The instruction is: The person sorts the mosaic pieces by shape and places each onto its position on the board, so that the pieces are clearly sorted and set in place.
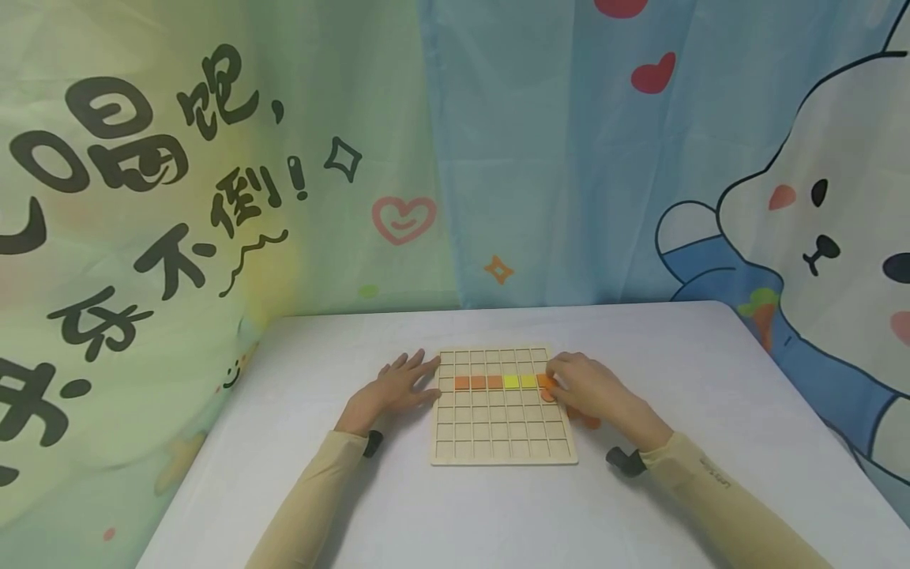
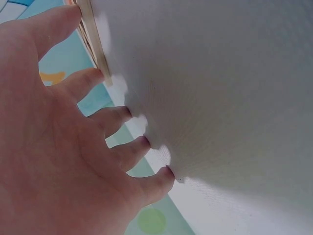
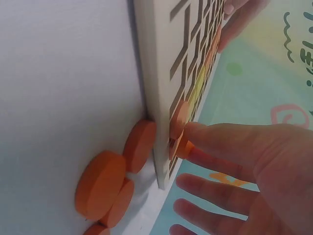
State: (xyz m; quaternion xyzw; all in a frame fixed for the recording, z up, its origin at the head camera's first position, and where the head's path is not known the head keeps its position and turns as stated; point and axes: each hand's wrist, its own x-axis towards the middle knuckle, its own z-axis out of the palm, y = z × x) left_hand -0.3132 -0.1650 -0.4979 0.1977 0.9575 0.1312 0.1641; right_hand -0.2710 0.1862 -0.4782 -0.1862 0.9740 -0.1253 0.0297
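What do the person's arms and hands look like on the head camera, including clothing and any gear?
The left arm wears a long beige fabric sleeve, the right a matching beige fabric sleeve with small dark lettering near its cuff, too small to read surely. A small black device shows at the left wrist, another black device at the right. Both hands are gloveless; no cables show.

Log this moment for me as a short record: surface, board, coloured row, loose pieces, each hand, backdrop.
Surface: white table
Board: pale gridded board, flat on the table
Coloured row: left to right, three orange squares, two yellow squares, then orange beside the right hand
Loose pieces: round orange discs on the table by the board's right edge; another disc on the board
Left hand: fingers spread, thumb touching the board's left edge
Right hand: thumb and finger pinch an orange piece at the row's right end
Backdrop: printed curtain
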